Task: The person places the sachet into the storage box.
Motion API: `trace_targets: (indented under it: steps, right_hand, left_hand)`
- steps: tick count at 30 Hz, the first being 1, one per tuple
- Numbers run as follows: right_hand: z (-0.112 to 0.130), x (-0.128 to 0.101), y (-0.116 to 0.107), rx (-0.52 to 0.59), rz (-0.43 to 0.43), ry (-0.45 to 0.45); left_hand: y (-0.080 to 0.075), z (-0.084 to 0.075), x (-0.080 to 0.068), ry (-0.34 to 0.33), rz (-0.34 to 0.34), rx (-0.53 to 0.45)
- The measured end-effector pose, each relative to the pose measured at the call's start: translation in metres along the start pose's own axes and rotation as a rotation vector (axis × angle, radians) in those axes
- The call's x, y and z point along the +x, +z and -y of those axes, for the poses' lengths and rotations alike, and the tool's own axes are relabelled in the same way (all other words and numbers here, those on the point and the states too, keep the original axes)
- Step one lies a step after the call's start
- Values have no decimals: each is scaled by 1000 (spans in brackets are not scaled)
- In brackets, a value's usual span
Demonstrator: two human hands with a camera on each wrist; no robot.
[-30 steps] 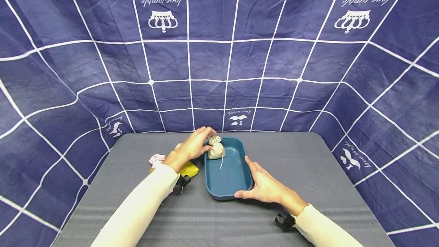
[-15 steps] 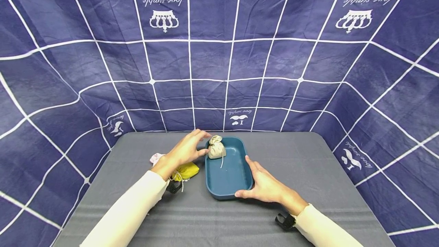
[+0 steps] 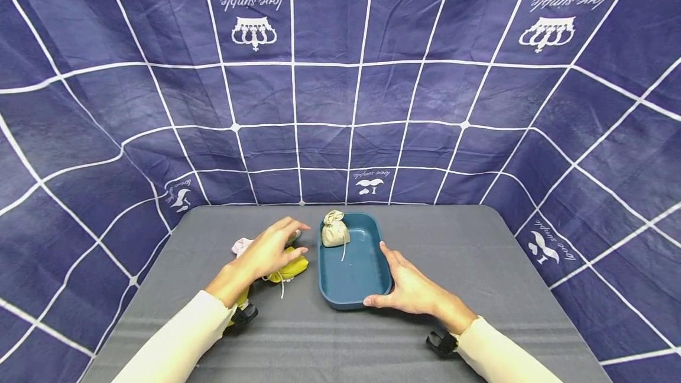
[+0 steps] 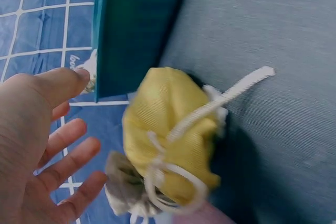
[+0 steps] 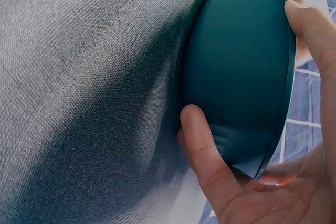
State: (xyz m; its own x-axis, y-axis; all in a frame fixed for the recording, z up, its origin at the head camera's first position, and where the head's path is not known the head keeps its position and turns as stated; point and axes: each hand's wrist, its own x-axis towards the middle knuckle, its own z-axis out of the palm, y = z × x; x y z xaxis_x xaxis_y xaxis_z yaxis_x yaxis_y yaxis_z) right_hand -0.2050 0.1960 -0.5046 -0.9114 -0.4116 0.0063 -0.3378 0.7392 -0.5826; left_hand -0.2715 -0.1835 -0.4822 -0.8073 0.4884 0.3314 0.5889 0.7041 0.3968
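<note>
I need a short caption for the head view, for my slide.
Left hand open above yellow pouch; right hand holds blue tray.

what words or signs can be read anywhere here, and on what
"love simple", upside down above a crown sign, on the navy grid-patterned cloth backdrop, and again at upper right.
"love simple" by moustache signs on the lower backdrop: too small to be sure.
Teal plastic tray, pouches: no text.

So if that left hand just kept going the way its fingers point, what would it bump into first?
Probably the near wall of the blue tray: the left hand hovers open above the yellow pouch, fingers aimed at it. Height is unclear.
</note>
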Motion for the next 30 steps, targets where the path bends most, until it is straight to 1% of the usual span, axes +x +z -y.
trace_targets:
  steps: [4,8,14,19,21,30]
  right_hand:
    - [0,0,1,3,5,6]
    - [0,1,0,2,1,8]
    - [1,0,-1,-7,3,5]
    - [1,0,-1,-22,-6,-4]
    - [2,0,-1,-24,-8,-6]
    - [2,1,0,-9,11,16]
  left_hand:
    - [0,6,-19,1,2,30]
    - [1,12,-33,-23,-4,59]
    - [5,17,-44,-44,-17,77]
    - [8,16,-50,-65,20,95]
    - [9,16,-51,-55,44,89]
    - [9,19,-55,87,127,24]
